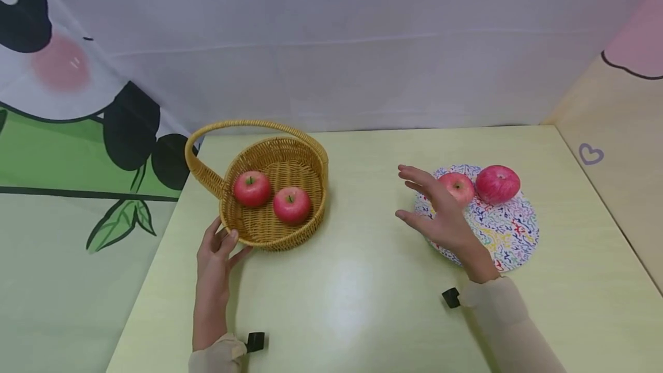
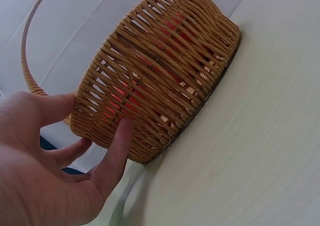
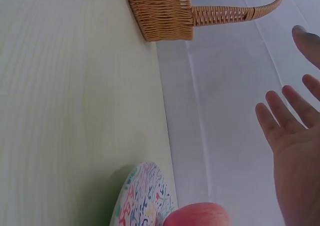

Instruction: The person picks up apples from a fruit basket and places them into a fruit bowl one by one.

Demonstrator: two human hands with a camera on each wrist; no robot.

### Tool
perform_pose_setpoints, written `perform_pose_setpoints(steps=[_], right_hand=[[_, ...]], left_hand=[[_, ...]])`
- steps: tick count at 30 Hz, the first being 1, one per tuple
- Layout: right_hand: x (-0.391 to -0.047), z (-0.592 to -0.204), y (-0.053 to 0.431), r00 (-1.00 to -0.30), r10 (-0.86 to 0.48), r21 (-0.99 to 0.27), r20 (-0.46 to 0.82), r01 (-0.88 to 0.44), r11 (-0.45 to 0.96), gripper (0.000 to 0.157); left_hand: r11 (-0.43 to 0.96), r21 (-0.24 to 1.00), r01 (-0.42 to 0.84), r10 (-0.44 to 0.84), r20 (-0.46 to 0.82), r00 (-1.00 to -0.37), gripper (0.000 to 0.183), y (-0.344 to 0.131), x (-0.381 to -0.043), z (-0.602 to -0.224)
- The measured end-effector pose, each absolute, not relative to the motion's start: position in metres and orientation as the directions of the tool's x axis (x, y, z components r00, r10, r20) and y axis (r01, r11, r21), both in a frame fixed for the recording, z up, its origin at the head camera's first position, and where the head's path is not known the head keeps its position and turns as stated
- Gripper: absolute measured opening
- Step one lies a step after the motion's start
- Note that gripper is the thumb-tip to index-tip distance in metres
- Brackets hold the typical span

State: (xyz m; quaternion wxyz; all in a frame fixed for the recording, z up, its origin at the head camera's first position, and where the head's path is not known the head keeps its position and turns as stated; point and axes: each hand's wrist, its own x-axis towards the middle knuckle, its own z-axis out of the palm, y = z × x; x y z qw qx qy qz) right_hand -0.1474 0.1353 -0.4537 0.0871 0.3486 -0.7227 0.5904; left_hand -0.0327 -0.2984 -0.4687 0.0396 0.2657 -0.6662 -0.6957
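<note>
A round wicker basket with a tall arched handle stands at the left of the table, and two red apples lie in it. My left hand grips the basket's near left side. In the left wrist view one finger reaches its rim while another fingertip presses the woven wall. My right hand holds nothing; its fingers are extended and spread above the left part of a colourfully speckled round plate. Two more apples, one pale red and one deeper pink, rest on the plate's far half.
The pale table ends at a hanging white cloth behind. Printed cloth lies to the left and a cream panel to the right. Small black blocks sit at both sleeve cuffs.
</note>
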Motion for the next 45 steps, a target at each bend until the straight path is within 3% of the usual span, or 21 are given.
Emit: perform_pose_setpoints(steps=[20,28,35,45], right_hand=[[-0.152,-0.432,0.098,-0.739,-0.536,-0.779,0.407,-0.587,0.219,0.078],[-0.148,-0.428,0.076,-0.742,-0.502,-0.781,0.444,-0.595,0.190,0.072],[-0.141,-0.421,0.058,-0.766,-0.515,-0.809,0.384,-0.548,0.212,0.071],[-0.139,-0.416,0.038,-0.738,-0.574,-0.781,0.355,-0.572,0.251,0.071]], left_hand=[[-0.108,0.945,-0.309,-0.412,-0.326,-0.851,0.065,-0.299,-0.033,-0.469],[-0.109,0.944,-0.310,-0.409,-0.327,-0.852,0.066,-0.299,-0.033,-0.468],[-0.104,0.942,-0.318,-0.413,-0.332,-0.848,0.065,-0.300,-0.032,-0.468],[-0.103,0.940,-0.325,-0.412,-0.337,-0.847,0.064,-0.300,-0.034,-0.470]])
